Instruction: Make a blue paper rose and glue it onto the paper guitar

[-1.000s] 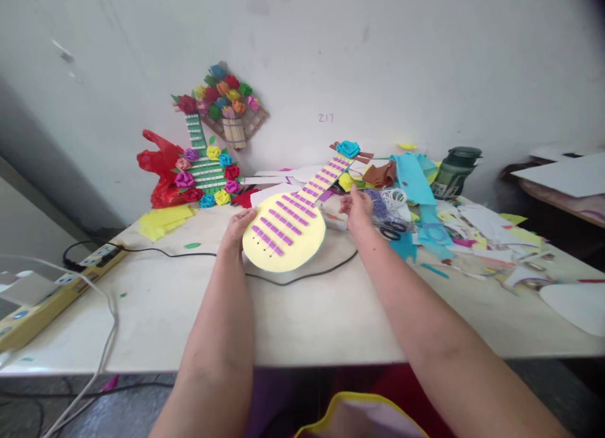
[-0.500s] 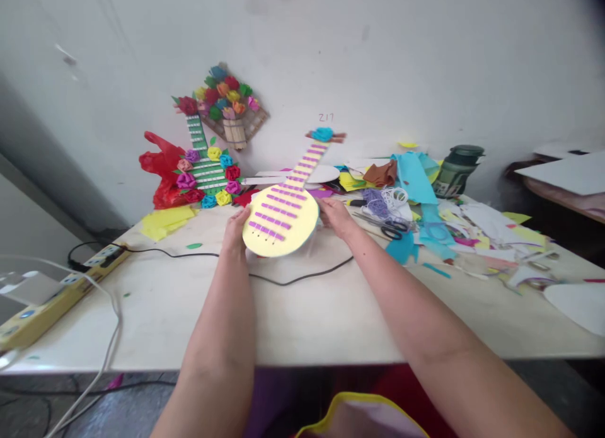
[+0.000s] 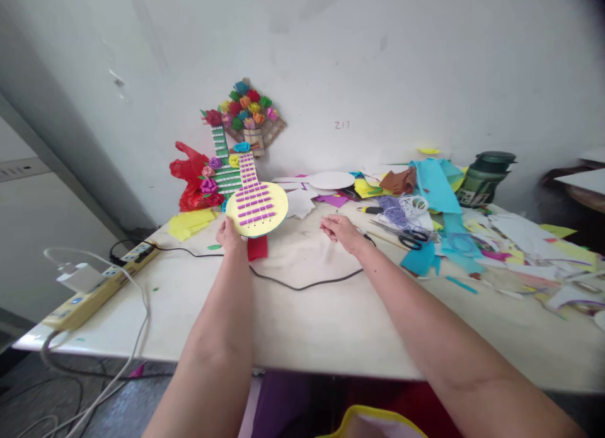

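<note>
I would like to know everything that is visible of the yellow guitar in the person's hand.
The yellow guitar looks handmade from card or foam, with a rounded body and narrow neck. Purple strips cross both, and small dark dots line the body's lower end. A blue rose-like flower decorates its head. The left hand holds its lower left edge; the right hand is apart from it. Its decorated face is towards the camera, neck upward, in front of the green guitar.

Looks softly and diffusely bright, dims over the wall (image 3: pixel 302 53) toward ten o'clock and more across the floor (image 3: pixel 132 403) toward eight, gleams on the table (image 3: pixel 307 324) toward half past eight, blurs slightly around the right hand (image 3: pixel 341 232), stretches at the margins, and blackens into the corner at two o'clock.
</note>
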Motion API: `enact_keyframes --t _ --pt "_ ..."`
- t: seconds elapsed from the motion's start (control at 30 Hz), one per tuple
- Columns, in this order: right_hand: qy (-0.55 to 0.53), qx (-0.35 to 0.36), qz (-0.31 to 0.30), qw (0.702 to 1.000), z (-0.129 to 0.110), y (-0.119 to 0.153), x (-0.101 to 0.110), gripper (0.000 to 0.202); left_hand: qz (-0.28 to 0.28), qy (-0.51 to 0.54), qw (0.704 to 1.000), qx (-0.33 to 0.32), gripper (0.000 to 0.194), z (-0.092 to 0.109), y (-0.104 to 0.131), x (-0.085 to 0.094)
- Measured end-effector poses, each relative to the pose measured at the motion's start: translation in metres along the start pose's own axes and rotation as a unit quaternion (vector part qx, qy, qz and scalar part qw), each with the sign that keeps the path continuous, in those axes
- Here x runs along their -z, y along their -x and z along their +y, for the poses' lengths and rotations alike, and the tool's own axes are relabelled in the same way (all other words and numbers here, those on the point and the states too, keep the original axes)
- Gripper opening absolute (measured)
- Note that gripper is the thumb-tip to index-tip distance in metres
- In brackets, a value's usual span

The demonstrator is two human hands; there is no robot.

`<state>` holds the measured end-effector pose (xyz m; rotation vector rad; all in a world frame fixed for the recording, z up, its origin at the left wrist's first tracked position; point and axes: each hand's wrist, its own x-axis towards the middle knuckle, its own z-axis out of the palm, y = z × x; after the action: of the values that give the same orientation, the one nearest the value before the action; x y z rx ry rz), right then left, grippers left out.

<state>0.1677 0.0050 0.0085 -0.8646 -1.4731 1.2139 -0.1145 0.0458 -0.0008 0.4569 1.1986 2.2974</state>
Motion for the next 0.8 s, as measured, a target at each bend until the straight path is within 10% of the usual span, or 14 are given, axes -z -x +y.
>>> enact_keyframes --t 0.37,0.57,0.8 --pt "0.119 -0.077 -0.040 0.989 0.005 -0.021 -0.065 0.008 -0.045 0.001 0.995 0.089 0.032 0.005 0.020 -0.012" --pt "0.454 0.103 -0.199 0.863 0.002 -0.028 -0.110 0.030 -0.088 0.017 0.993 0.080 0.031 0.005 0.021 -0.018" --pt "0.574 0.099 -0.280 0.763 -0.010 -0.026 -0.144 0.019 -0.038 0.031 0.996 0.077 0.034 0.007 0.009 -0.016"
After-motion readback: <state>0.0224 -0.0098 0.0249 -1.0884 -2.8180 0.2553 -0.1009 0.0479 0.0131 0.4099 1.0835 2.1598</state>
